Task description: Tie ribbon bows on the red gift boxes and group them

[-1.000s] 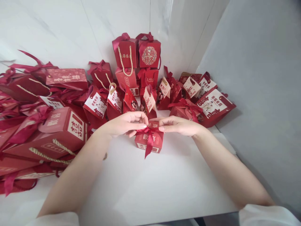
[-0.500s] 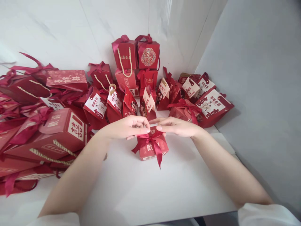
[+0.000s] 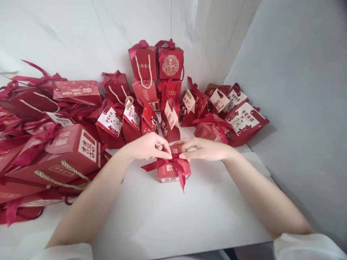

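Observation:
A small red gift box (image 3: 173, 172) with pale lettering sits on the white table in front of me. A dark red ribbon (image 3: 180, 172) is tied over its top, one tail pointing left and another hanging down the front. My left hand (image 3: 149, 147) pinches the ribbon at the knot, thumb against curled fingers. From the other side, my right hand (image 3: 202, 148) grips the ribbon by the knot between thumb and index finger, its other fingers behind the box. The bow loops are partly hidden by my fingers.
Behind my hands stands a row of red gift bags (image 3: 170, 122), with stacked red boxes (image 3: 171, 65) at the wall. More boxes with ribbons and rope handles (image 3: 65, 151) pile up at the left. A grey wall (image 3: 303, 119) bounds the right side.
Both hands have come down slightly onto the ribbon knot. The box has turned a little and shifted slightly left, and the left ribbon tail now stretches farther left.

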`<control>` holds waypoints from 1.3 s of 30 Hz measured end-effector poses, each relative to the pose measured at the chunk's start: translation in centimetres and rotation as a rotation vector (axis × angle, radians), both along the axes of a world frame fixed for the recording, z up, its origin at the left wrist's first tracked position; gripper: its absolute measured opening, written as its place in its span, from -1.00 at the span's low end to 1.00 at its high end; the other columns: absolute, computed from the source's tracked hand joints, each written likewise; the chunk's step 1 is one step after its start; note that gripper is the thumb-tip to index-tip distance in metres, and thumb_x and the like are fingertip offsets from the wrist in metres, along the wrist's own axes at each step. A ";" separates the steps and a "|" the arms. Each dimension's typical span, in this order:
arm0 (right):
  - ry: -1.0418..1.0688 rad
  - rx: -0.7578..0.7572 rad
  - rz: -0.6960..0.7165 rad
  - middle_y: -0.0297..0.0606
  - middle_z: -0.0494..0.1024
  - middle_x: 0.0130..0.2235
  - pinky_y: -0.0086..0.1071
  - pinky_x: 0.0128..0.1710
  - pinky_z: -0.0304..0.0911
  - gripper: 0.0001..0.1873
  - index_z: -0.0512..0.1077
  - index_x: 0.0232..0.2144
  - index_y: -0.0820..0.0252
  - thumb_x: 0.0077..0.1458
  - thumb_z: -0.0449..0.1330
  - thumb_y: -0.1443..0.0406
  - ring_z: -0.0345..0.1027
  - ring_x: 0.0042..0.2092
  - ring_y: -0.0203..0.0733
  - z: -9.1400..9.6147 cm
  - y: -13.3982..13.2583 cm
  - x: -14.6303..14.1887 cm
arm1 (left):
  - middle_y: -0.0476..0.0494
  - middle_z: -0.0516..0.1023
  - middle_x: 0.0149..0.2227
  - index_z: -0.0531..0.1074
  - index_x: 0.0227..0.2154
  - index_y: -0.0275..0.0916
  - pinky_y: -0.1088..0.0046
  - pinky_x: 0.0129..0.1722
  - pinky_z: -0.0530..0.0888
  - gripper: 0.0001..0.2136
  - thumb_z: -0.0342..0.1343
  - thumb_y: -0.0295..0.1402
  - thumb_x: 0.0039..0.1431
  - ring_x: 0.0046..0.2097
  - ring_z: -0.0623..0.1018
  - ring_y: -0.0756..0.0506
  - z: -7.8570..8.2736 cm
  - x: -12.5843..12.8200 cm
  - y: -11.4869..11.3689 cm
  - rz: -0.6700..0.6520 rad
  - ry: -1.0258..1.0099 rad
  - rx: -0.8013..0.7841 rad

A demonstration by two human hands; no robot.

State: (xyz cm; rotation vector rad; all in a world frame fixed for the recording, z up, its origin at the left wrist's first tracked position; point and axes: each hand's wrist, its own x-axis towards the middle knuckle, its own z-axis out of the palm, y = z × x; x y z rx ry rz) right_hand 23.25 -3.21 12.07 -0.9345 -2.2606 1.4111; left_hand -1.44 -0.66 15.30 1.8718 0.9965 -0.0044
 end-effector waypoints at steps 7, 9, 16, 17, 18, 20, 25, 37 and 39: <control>-0.047 0.025 -0.011 -0.27 0.45 0.10 -0.17 0.16 0.17 -0.61 0.55 -0.42 0.09 0.18 0.18 -0.04 0.35 0.11 -0.02 0.2 -0.2 0.0 | 0.14 0.03 -0.65 0.60 -0.42 -0.23 0.50 -0.54 0.07 -0.75 0.26 -0.12 0.04 -0.58 0.08 0.09 -0.5 0.2 -0.3 -0.038 -0.010 0.181; -0.041 0.033 -0.017 -0.27 0.47 0.08 -0.15 0.15 0.18 -0.65 0.57 -0.41 0.08 0.16 0.20 -0.02 0.36 0.09 0.00 0.2 -0.2 0.0 | 0.14 0.03 -0.65 0.60 -0.41 -0.23 0.49 -0.53 0.06 -0.76 0.24 -0.14 0.05 -0.57 0.07 0.08 -0.5 0.3 -0.4 -0.049 0.006 0.199; -0.101 0.093 -0.026 -0.26 0.47 0.06 -0.15 0.08 0.24 -0.66 0.53 -0.48 0.10 0.20 0.18 0.05 0.39 0.05 -0.02 0.2 -0.1 -0.1 | 0.13 0.09 -0.65 0.59 -0.44 -0.22 0.52 -0.53 0.10 -0.78 0.24 -0.16 0.04 -0.57 0.12 0.09 -0.1 0.6 -0.5 -0.078 0.043 0.242; -0.107 0.116 -0.036 -0.25 0.46 0.08 -0.16 0.07 0.24 -0.67 0.53 -0.45 0.10 0.21 0.17 0.06 0.39 0.06 -0.02 0.3 -0.2 -0.2 | 0.13 0.09 -0.65 0.59 -0.42 -0.22 0.52 -0.55 0.11 -0.77 0.24 -0.15 0.04 -0.58 0.13 0.09 -0.1 0.5 -0.4 -0.065 0.050 0.200; -0.095 0.158 -0.061 -0.24 0.45 0.09 -0.17 0.07 0.24 -0.71 0.53 -0.40 0.09 0.21 0.18 0.07 0.38 0.07 -0.03 0.6 -0.5 -0.2 | 0.13 0.09 -0.66 0.60 -0.40 -0.22 0.52 -0.57 0.13 -0.76 0.25 -0.14 0.04 -0.60 0.14 0.09 -0.1 0.5 -0.3 -0.047 0.055 0.148; -0.020 0.307 -0.160 -0.21 0.46 0.07 -0.17 0.07 0.25 -0.79 0.51 -0.25 0.08 0.21 0.20 0.10 0.36 0.07 -0.05 1.5 -1.5 -0.7 | 0.13 0.10 -0.67 0.60 -0.35 -0.23 0.52 -0.61 0.16 -0.74 0.26 -0.13 0.02 -0.62 0.18 0.07 -0.1 0.3 -0.1 -0.015 0.054 0.057; -0.031 0.730 -0.199 -0.17 0.54 -0.15 -0.12 -0.01 0.32 -0.76 0.51 -0.22 0.09 0.32 0.07 0.17 0.40 -0.08 -0.07 2.3 -6.5 -4.9 | 0.09 0.22 -0.66 0.57 -0.43 -0.26 0.54 -0.66 0.15 -0.84 0.29 -0.27 -0.05 -0.63 0.21 0.08 -0.3 0.2 0.1 -0.012 0.025 0.042; -0.419 1.027 -0.213 -0.03 0.40 0.21 0.19 0.38 -0.11 -0.62 0.43 0.10 0.24 0.30 0.01 0.32 0.10 0.31 0.11 -3.2 -10.5 -11.2 | 0.08 0.27 -0.67 0.59 -0.39 -0.25 0.54 -0.61 0.23 -0.84 0.26 -0.27 0.01 -0.61 0.25 0.07 0.0 0.2 -0.4 0.025 0.043 0.052; -0.299 0.892 -0.131 -0.06 0.44 0.17 0.17 0.39 -0.17 -0.62 0.43 0.09 0.23 0.32 -0.03 0.38 0.16 0.30 0.03 -1.6 -10.2 -9.5 | 0.09 0.24 -0.67 0.60 -0.38 -0.25 0.54 -0.62 0.17 -0.83 0.24 -0.26 0.03 -0.61 0.21 0.08 0.0 0.2 -0.4 0.005 0.016 0.068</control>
